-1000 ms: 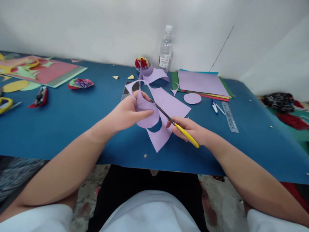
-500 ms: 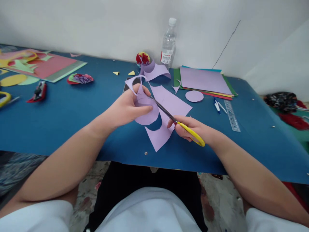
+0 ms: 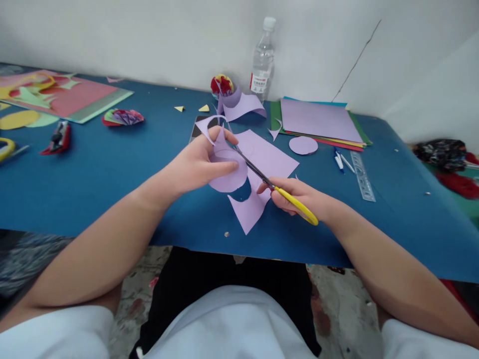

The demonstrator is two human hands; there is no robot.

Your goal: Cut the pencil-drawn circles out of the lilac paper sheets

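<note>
My left hand (image 3: 202, 162) pinches a piece of purple paper (image 3: 229, 180) with a rounded lower edge, thumb on top and fingers behind. A curved strip of offcut (image 3: 204, 124) arches up from it. In my right hand (image 3: 295, 194) is a pair of scissors (image 3: 297, 203) with yellow handles, its dark blades reaching the paper beside my left fingertips. Below and behind lies a larger purple sheet (image 3: 267, 154) with a curved cut in its near part. A cut purple disc (image 3: 303, 145) rests on the table to the right.
A water bottle (image 3: 262, 62) stands by the wall near a folded paper ball (image 3: 221, 86). Coloured paper sheets (image 3: 318, 119), pens (image 3: 339, 160) and a clear ruler (image 3: 362, 177) lie right. A stapler (image 3: 59, 138) and paper fan piece (image 3: 123, 117) lie left on the blue table (image 3: 93, 184).
The view has shifted slightly. Both hands keep nearly the same position, with the scissors still at the purple paper.
</note>
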